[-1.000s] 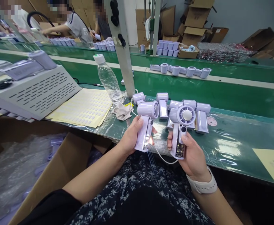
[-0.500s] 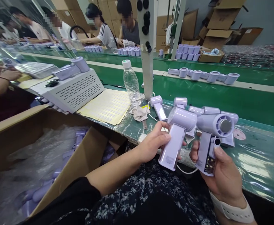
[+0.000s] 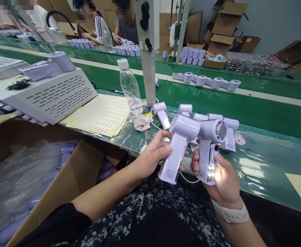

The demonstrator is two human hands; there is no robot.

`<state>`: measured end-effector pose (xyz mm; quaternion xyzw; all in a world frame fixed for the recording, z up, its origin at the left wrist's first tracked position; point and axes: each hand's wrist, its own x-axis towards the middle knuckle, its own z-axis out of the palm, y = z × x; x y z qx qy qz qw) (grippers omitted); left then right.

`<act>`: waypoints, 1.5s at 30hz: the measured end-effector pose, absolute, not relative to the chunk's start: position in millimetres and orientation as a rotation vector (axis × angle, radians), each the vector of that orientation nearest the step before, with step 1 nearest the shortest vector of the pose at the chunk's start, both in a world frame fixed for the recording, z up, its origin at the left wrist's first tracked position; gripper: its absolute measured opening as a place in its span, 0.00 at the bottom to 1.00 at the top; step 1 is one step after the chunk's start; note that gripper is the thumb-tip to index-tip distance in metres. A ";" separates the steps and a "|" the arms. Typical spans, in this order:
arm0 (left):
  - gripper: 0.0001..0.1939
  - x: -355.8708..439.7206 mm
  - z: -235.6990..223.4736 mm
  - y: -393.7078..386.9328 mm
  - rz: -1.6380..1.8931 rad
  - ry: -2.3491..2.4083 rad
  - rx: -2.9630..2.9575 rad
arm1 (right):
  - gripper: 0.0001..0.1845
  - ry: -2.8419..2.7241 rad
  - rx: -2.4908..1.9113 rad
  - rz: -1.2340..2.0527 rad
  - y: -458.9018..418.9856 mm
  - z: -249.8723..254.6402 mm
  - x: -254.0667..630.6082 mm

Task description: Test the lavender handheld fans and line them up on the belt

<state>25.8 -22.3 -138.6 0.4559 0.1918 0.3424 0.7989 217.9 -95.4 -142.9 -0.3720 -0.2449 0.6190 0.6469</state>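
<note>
Two lilac handheld fans are held up side by side above the bench's front edge. My left hand (image 3: 150, 156) is closed around the handle of the left fan (image 3: 175, 156), whose flat handle face is turned to me. Closed on the handle of the right fan (image 3: 205, 154) is my right hand (image 3: 224, 175), with a white watch band at the wrist. A bright light shines at the side of that handle, by my thumb. The two fan heads nearly meet or overlap. Behind them several more lilac fans (image 3: 230, 135) stand or lie on the green bench.
A clear bottle (image 3: 130, 85) and a crumpled cloth (image 3: 141, 121) sit by a grey post (image 3: 147, 68). Left are label sheets (image 3: 101, 118), a vented grey box (image 3: 63, 97) and a carton (image 3: 70, 178) holding fans and plastic wrap. Fans lie on the line beyond; people work across it.
A bright light now shows at the right fan's handle, where a dark open side with small parts showed before. The view has turned right; both fans remain in my hands.
</note>
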 end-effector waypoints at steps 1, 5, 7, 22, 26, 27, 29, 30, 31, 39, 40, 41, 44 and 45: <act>0.20 25.8 -138.6 -22.6 0.735 0.419 0.983 | 0.17 -0.559 -0.857 1.398 -95.7 -143.2 217.5; 0.20 26.4 -139.3 -23.2 0.734 0.409 0.983 | 0.16 -0.588 -0.851 1.363 -96.4 -143.5 218.2; 0.20 26.9 -139.6 -22.9 0.736 0.393 0.977 | 0.14 -0.602 -0.826 1.349 -96.5 -142.6 219.6; 0.27 25.7 -103.2 -38.1 0.721 0.370 0.929 | 0.12 -0.616 -0.708 1.449 -115.1 -108.8 214.8; 0.30 35.7 -110.6 -32.8 0.659 0.413 0.824 | 0.14 -0.525 -0.736 1.469 -107.3 -110.2 214.0; 0.30 38.1 -113.6 -31.5 0.642 0.427 0.804 | 0.15 -0.503 -0.746 1.476 -105.7 -111.0 213.0; 0.28 41.8 -119.0 -29.3 0.659 0.442 0.767 | 0.16 -0.490 -0.752 1.492 -103.4 -112.7 210.5; 0.25 43.1 -120.8 -28.3 0.682 0.451 0.747 | 0.17 -0.490 -0.748 1.499 -102.9 -113.3 209.4; 0.22 44.0 -121.9 -27.4 0.699 0.461 0.729 | 0.18 -0.490 -0.740 1.509 -102.6 -113.9 208.6; 0.16 37.4 -122.2 -23.2 0.696 0.416 0.802 | 0.13 -0.500 -0.724 1.368 -102.4 -114.5 217.3; 0.19 36.5 -122.4 -23.3 0.696 0.430 0.835 | 0.12 -0.506 -0.736 1.336 -102.5 -115.1 219.0; 0.21 35.9 -122.8 -23.6 0.692 0.445 0.866 | 0.12 -0.503 -0.759 1.300 -102.5 -116.0 220.2; 0.28 35.8 -123.9 -24.6 0.665 0.468 0.936 | 0.14 -0.443 -0.848 1.222 -102.8 -119.7 220.8; 0.30 36.2 -124.2 -24.9 0.662 0.468 0.951 | 0.14 -0.425 -0.862 1.215 -102.9 -121.0 220.1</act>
